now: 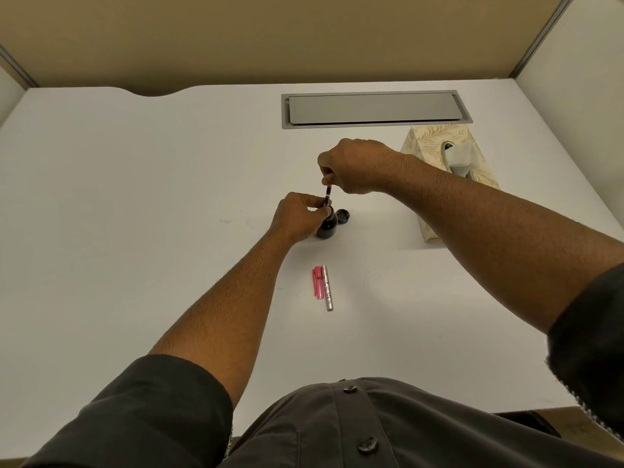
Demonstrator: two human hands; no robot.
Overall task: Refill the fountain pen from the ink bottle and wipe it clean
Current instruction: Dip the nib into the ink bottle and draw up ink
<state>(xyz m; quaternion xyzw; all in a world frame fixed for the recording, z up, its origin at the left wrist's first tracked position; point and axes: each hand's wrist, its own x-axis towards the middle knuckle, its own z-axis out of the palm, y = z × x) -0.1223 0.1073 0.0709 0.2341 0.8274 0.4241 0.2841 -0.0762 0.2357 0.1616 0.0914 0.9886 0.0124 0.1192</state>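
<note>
Main risk, as I judge it: the open ink bottle [327, 225] tips or skids on the white desk [135, 197] if the twist on the converter drags it sideways; ink would run toward the bottle cap [342, 216] just beside it. Second risk: lifting the pen section [327, 197] too soon so the nib drips on the desk, well before any wipe. The tissue box [439, 163] is near but off to the right, needs a reach.

Pen section stands about upright with its lower end in the bottle mouth; nib hidden, can't tell how deep. Left hand [297, 216] has curled fingers round the lower part of the section at the bottle neck, also touching the bottle it seems. Right hand [354, 167] pinches the top end of the section between thumb and fingertips, likely working the converter knob. Pink pen cap [317, 282] and silver barrel [327, 287] lie side by side, touching, nearer the person, apart from both hands
</note>
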